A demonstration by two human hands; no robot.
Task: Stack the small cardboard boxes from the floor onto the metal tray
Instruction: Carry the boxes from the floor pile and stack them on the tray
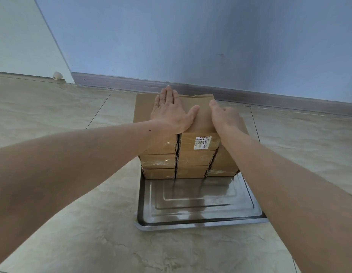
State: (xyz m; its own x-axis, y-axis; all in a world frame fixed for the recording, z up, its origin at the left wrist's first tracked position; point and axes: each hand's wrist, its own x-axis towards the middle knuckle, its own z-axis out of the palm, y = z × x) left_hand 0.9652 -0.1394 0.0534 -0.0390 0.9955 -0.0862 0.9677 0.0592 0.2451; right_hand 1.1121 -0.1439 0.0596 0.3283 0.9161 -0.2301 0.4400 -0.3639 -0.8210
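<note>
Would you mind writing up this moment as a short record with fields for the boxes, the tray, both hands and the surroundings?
boxes: cardboard boxes stacked three layers high, side by side, on the far half of the tray
label: white sticker on the near face of a top box
tray: metal tray on the tiled floor, near half bare
left hand: left hand laid flat, palm down, on top of the stack
right hand: right hand on the stack's top right edge, fingers curling over the far side
background: blue wall with grey skirting

Blue wall (210, 36), grey skirting (131, 82), beige marbled floor tiles (53, 107).
</note>
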